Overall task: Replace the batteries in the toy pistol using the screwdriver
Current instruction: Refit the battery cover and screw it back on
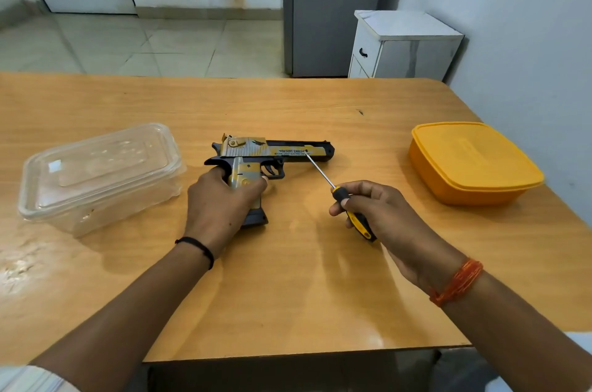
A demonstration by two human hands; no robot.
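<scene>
One gold-and-black plastic toy pistol (272, 153), one yellow-and-black-handled screwdriver (347, 204), one clear lidded plastic box (99, 177), one orange lidded plastic box (474, 162), two hands.

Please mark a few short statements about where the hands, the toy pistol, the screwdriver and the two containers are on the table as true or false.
1. The left hand holds the gold and black toy pistol by its grip. True.
2. The right hand is empty. False: it holds the yellow and black screwdriver.
3. The screwdriver's tip meets the side of the pistol's barrel. True.
4. The clear plastic lidded container lies to the right of the pistol. False: it lies to the left; the orange plastic lidded container is on the right.
5. The pistol is lifted clear of the wooden table. False: it lies flat on its side on the table.
</scene>
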